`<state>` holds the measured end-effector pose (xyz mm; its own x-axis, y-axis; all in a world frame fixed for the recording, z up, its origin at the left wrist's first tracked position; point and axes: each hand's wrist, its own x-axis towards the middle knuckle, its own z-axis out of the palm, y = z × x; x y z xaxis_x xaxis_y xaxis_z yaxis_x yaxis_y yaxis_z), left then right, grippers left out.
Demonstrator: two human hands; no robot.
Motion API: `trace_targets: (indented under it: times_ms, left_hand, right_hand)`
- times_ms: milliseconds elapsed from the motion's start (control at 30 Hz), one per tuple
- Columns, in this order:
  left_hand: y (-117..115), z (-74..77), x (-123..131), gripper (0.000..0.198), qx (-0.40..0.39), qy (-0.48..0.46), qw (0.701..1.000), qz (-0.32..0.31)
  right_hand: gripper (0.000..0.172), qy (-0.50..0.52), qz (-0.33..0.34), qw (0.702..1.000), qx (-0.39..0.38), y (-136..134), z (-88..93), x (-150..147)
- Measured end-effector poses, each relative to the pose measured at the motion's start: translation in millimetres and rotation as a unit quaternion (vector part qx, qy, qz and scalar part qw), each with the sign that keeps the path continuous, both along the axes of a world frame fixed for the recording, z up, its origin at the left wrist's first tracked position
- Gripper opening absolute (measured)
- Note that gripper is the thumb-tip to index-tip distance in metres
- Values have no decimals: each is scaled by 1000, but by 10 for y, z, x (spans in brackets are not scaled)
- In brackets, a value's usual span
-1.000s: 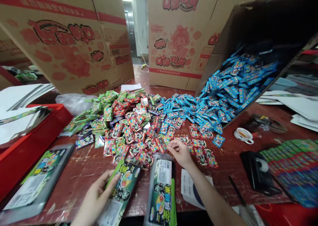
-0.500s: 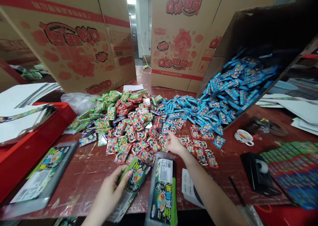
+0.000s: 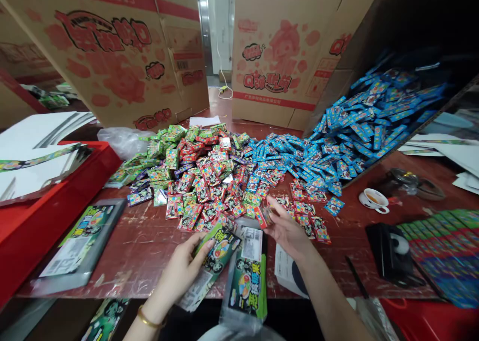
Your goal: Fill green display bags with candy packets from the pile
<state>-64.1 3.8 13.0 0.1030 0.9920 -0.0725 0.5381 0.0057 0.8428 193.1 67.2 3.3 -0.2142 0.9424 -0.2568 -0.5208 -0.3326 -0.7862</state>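
Observation:
My left hand (image 3: pixel 183 263) grips a green-and-black printed plastic bag (image 3: pixel 220 253), tilted over the table's near edge. My right hand (image 3: pixel 287 227) has its fingers closed around a small red candy packet (image 3: pixel 261 217), just right of the held bag's upper end. Between the two hands lies a stack of similar printed bags (image 3: pixel 245 286), partly jutting past the edge. Beyond them spreads a heap of small packets: red ones (image 3: pixel 204 188) in front, green ones (image 3: pixel 159 154) at the left, and blue ones (image 3: pixel 284 149) at the right.
A tipped carton (image 3: pixel 337 86) spills blue packets onto the table. Two upright cartons stand behind. At left are a red tray (image 3: pixel 101 173) and more bags (image 3: pixel 82 241). A teacup (image 3: pixel 374 200), a black tape dispenser (image 3: pixel 392 253) and rows of coloured packets (image 3: pixel 445 251) are at right.
My right hand has drawn back from the heap toward me and now has a red packet in its fingers. My left hand still keeps the bag. The camera has tilted downward.

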Motion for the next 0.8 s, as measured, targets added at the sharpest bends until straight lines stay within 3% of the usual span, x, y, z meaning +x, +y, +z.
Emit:
trace_targets:
  times_ms: [67,133,200,267,333,400,467,533,600,733,800]
  left_hand:
    - [-6,12,55,26,-8,-9,1000,-15]
    - [-6,15,112,26,-8,-12,1000,-28]
    - [-2,20,155,27,-6,-17,999,-32]
    - [0,47,171,29,-9,-33,999,-36]
    - [-2,109,158,31,-23,-54,997,-54]
    - [-9,200,128,32,-46,-72,992,-89]
    - [-14,296,99,31,-66,-84,986,-127]
    - [-10,371,84,30,-73,-82,982,-153]
    - [4,411,90,30,-63,-68,983,-161]
    - [30,428,142,31,-39,-45,986,-156]
    - [27,426,175,33,-29,-28,989,-144]
  right_hand:
    - [33,38,1,999,-20,-95,-9,-60]
    - [25,21,-52,998,4,-158,-43,-158]
    - [28,-54,-109,990,67,-192,-70,-247]
    - [24,-164,-113,967,162,-214,-49,-272]
    - [36,-261,-31,931,253,-236,38,-207]
    - [52,-308,112,896,301,-251,169,-78]
    - [52,-310,229,872,303,-250,295,52]
    - [41,-304,277,866,284,-241,373,129]
    - [30,-319,253,873,269,-241,392,136]
    - [21,-369,125,872,295,-279,324,47]
    - [19,-383,123,863,307,-297,286,13]
